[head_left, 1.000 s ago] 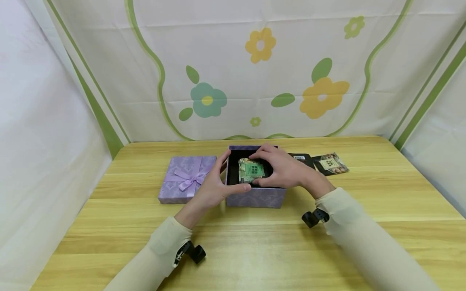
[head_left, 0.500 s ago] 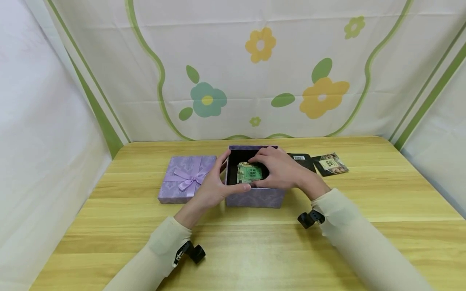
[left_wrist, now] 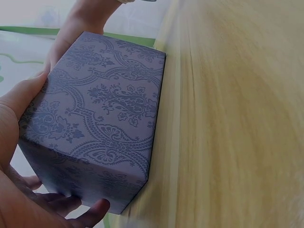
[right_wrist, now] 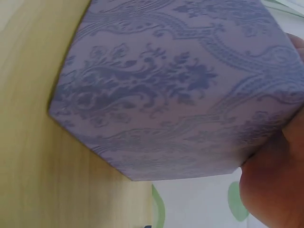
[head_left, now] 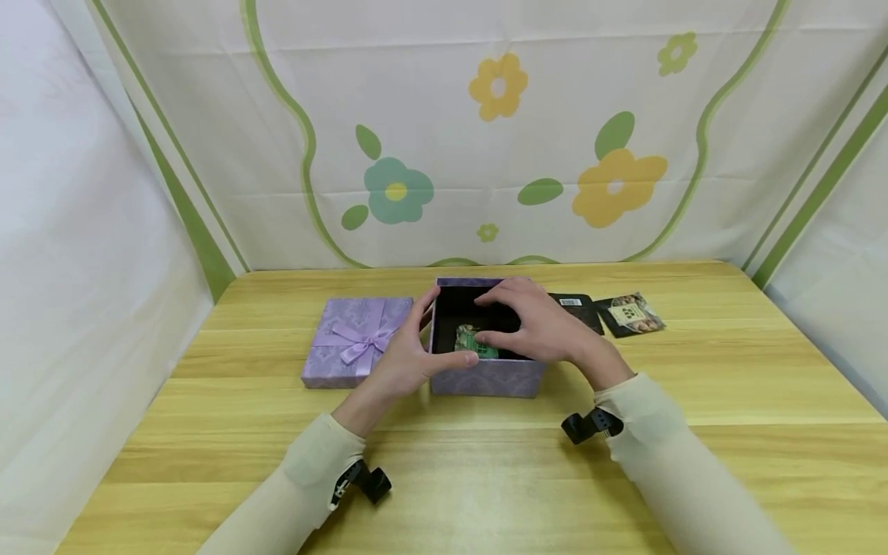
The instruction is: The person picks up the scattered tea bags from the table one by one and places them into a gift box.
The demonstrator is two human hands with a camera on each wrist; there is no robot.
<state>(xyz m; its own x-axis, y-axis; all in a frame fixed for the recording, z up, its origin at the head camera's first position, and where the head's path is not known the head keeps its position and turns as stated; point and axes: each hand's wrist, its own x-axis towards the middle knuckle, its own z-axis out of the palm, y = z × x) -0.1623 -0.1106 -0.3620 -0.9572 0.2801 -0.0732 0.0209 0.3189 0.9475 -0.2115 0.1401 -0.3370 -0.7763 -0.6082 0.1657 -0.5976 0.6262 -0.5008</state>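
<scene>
A purple patterned gift box (head_left: 486,380) stands lidless on the wooden table, its inside black. Its left side is held by my left hand (head_left: 408,348), thumb along the front rim and fingers spread on the side wall, as the left wrist view also shows. Low inside the box lies a small green printed food packet (head_left: 466,336), partly hidden by the front wall. My right hand (head_left: 544,324) reaches over the box's right wall, thumb and fingers parted above the packet. In the head view the thumb overlaps the packet's edge.
The box lid (head_left: 340,324) with a lilac ribbon bow lies left of the box. To the right, behind my right hand, are a black packet (head_left: 576,308) with a barcode and another packet with a food picture (head_left: 631,313). A flowered cloth (head_left: 444,139) hangs behind the table.
The green packet has gone lower into the box, and my right hand has let go of it, its thumb and fingers now apart. My left hand stays on the box.
</scene>
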